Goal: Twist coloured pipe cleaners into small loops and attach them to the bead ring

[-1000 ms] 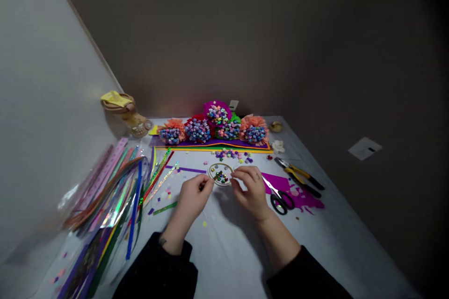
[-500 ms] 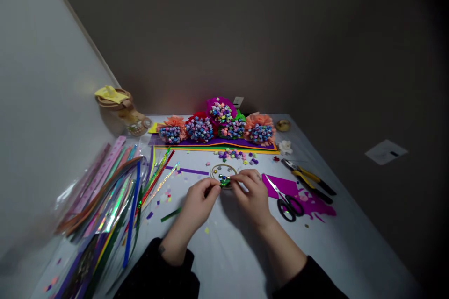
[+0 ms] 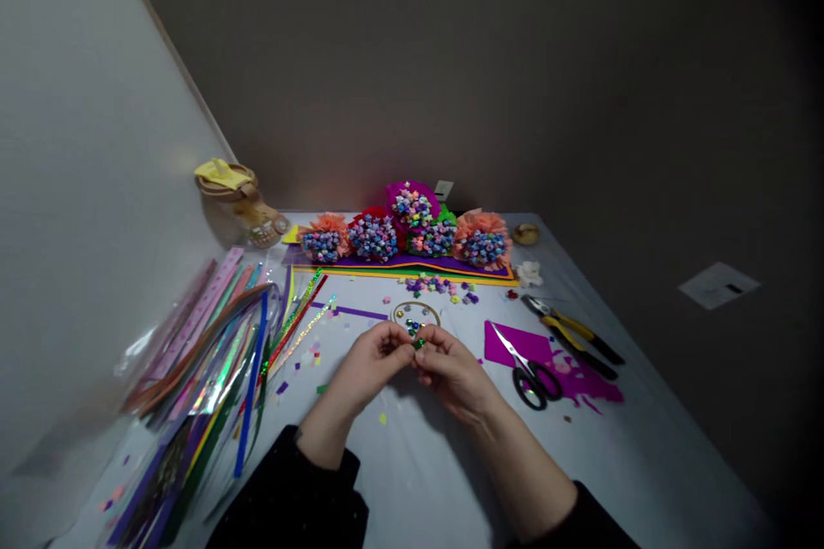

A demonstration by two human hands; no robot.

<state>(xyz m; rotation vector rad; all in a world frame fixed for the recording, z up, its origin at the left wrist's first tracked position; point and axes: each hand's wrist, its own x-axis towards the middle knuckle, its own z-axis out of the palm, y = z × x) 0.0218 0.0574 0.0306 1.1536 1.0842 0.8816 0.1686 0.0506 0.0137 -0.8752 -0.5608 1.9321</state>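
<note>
At the middle of the table, my left hand and my right hand meet fingertip to fingertip. Both are closed in a pinch on a small shiny green paper strip, folded up small; the fingers cover most of it. Just beyond them lies a thin round hoop with several tiny shiny paper stars inside. Loose pastel paper stars are scattered farther back.
Paper strips and plastic sleeves spread over the left side. Star-filled paper flowers line the back on coloured sheets. To the right lie scissors, magenta paper and yellow-black pliers. A boot-shaped container stands back left.
My hands have drawn together and slightly toward me, off the hoop. The green strip now shows as a smaller piece between the fingertips. The whole view has shifted slightly.
</note>
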